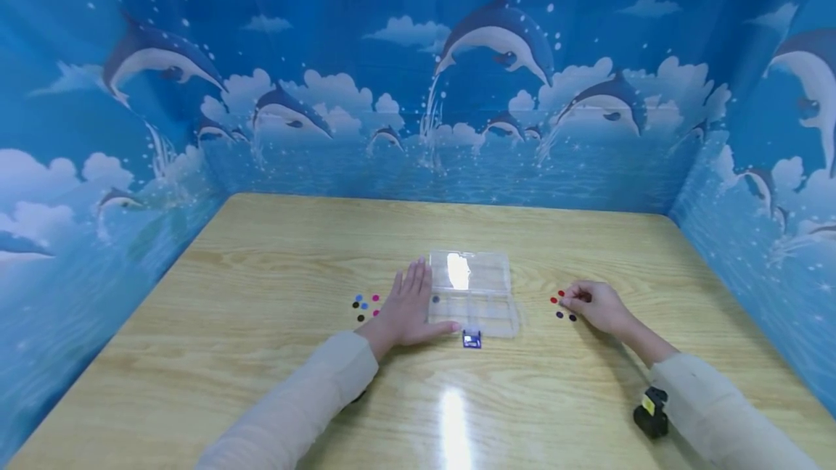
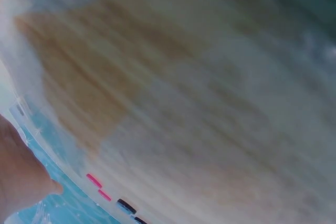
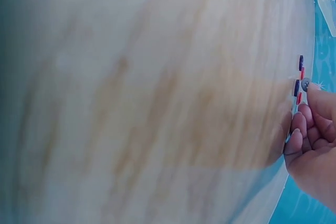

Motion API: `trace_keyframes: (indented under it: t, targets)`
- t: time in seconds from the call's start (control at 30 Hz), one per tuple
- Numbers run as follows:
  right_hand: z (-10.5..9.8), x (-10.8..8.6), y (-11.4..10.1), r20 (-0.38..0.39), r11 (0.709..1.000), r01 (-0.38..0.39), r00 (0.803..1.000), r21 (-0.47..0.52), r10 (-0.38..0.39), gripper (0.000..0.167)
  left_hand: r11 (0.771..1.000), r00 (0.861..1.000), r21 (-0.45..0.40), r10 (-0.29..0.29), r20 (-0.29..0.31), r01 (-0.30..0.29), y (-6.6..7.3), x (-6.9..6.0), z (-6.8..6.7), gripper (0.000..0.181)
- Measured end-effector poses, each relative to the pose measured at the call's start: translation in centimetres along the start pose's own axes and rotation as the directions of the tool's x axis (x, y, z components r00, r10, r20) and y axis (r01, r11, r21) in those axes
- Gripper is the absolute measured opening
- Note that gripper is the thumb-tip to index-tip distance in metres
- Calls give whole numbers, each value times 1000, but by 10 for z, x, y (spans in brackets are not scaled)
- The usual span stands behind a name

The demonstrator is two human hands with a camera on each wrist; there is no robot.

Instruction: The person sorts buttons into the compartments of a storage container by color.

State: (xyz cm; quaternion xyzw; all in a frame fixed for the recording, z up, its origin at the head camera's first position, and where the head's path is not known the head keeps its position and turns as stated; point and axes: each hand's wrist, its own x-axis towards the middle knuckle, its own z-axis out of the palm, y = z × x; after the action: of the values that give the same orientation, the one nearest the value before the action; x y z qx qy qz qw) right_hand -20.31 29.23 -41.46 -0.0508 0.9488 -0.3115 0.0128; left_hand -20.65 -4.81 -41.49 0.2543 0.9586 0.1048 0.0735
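Note:
A clear plastic compartment box lies with its lid folded back. One small grey disc is in its left compartment. Against the box's left side my left hand rests with straight fingers, thumb along the front edge near a blue label or latch. To the right of the box, my right hand pinches a small round grey button between thumb and finger. Around those fingertips lie red buttons and dark blue buttons.
Left of my left hand lie several small buttons: blue ones, black ones and pink ones. The wooden table is enclosed by a dolphin-printed curtain. A black wrist device hangs at the right sleeve.

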Motion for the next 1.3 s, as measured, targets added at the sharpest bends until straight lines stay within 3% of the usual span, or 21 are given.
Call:
trace_keyframes:
  t: [0.97, 1.3]
  targets:
    - [1, -1, -5, -106, 996, -88, 990, 29, 91, 15, 1000, 1000, -4, -9, 2, 9, 1, 0, 0, 105]
    - [-2, -6, -17, -123, 985, -136, 981, 106, 148, 19, 1000, 1000, -4, 8, -22, -8, 0, 1, 0, 104]
